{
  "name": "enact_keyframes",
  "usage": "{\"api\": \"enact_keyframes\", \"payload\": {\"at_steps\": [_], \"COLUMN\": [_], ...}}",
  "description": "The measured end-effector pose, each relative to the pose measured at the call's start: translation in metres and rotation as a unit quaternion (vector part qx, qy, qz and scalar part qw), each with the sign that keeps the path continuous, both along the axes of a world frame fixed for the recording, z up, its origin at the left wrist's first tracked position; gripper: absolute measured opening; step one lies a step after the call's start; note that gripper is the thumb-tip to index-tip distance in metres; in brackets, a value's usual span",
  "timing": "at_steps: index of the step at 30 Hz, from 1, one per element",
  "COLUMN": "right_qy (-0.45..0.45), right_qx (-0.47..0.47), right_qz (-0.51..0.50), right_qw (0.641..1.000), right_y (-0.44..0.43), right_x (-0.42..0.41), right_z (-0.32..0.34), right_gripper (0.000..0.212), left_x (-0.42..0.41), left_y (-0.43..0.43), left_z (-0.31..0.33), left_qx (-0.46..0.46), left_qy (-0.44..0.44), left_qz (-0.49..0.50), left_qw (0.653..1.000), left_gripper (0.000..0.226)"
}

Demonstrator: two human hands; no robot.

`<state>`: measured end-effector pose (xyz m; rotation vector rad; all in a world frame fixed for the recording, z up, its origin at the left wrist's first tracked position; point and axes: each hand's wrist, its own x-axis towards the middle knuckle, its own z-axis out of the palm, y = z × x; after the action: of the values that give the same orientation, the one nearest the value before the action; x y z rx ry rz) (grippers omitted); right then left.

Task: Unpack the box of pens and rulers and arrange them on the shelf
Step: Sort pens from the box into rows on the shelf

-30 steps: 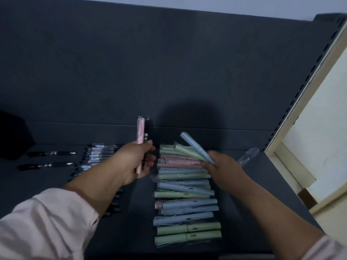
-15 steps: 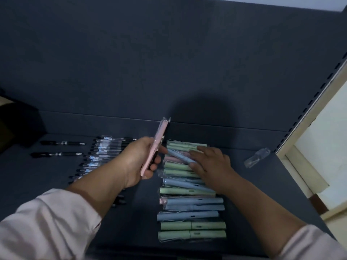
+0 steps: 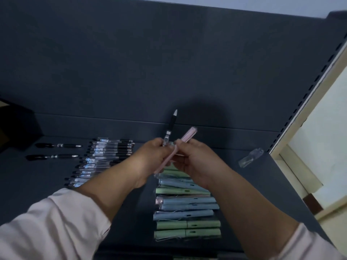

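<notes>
Dark shelf (image 3: 259, 188), seen from the head camera; I view it downward and forward. A stack of pastel pens (image 3: 185, 212), green, blue and pink, lies crosswise on the shelf directly under my two forearms and reaches up beneath the hands, which hide its far end. A row of clear-barrelled pens (image 3: 105, 156) lies to the left of the left wrist, with two black pens (image 3: 56, 151) beyond it, well apart from the hands. The left hand (image 3: 152, 158) and right hand (image 3: 195, 160) meet above the far end of the stack. The left is curled round a black-grip pen (image 3: 170, 126), tip pointing up and away. The right pinches a pink pen (image 3: 188, 136), which slants down between both hands; whether the left also grips it I cannot tell. A small clear plastic piece (image 3: 250, 160) lies alone to the right; its nature is unclear.
</notes>
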<state>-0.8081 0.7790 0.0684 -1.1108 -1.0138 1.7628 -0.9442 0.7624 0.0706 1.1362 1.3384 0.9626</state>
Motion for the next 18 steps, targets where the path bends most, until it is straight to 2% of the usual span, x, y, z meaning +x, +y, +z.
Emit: {"api": "enact_keyframes", "payload": {"at_steps": [2, 3, 5, 6, 8, 10, 12, 14, 18], "right_qy": [0.007, -0.028, -0.176, -0.262, -0.416, -0.524, -0.597, -0.625, -0.589], "right_qx": [0.007, 0.032, 0.129, 0.194, 0.306, 0.358, 0.367, 0.342, 0.337], "right_qz": [-0.055, -0.075, -0.078, -0.065, -0.017, 0.037, 0.084, 0.112, 0.094], "right_qw": [0.998, 0.996, 0.973, 0.943, 0.856, 0.772, 0.708, 0.692, 0.728], "right_y": [0.005, 0.009, 0.016, 0.02, 0.025, 0.028, 0.029, 0.029, 0.03], "right_x": [0.005, 0.01, 0.023, 0.028, 0.032, 0.031, 0.026, 0.022, 0.014], "right_z": [0.004, 0.006, 0.004, 0.0, -0.01, -0.022, -0.034, -0.04, -0.032], "right_gripper": [0.011, 0.013, 0.017, 0.018, 0.019, 0.026, 0.032, 0.037, 0.041], "left_x": [-0.002, -0.006, -0.015, -0.019, -0.024, -0.026, -0.029, -0.036, -0.061], "left_y": [0.001, 0.001, 0.0, 0.0, -0.001, -0.001, -0.001, -0.003, -0.008], "left_z": [0.001, 0.001, -0.002, -0.004, -0.007, -0.01, -0.013, -0.017, -0.021], "left_qx": [-0.006, -0.008, -0.005, -0.001, 0.002, -0.006, -0.005, 0.014, 0.058], "left_qy": [0.001, 0.006, 0.024, 0.037, 0.054, 0.059, 0.069, 0.11, 0.219], "left_qz": [0.007, 0.014, 0.022, 0.025, 0.032, 0.043, 0.053, 0.057, 0.063], "left_qw": [1.0, 1.0, 0.999, 0.999, 0.998, 0.997, 0.996, 0.992, 0.972], "left_gripper": [0.017, 0.018, 0.019, 0.018, 0.018, 0.019, 0.021, 0.023, 0.012]}}
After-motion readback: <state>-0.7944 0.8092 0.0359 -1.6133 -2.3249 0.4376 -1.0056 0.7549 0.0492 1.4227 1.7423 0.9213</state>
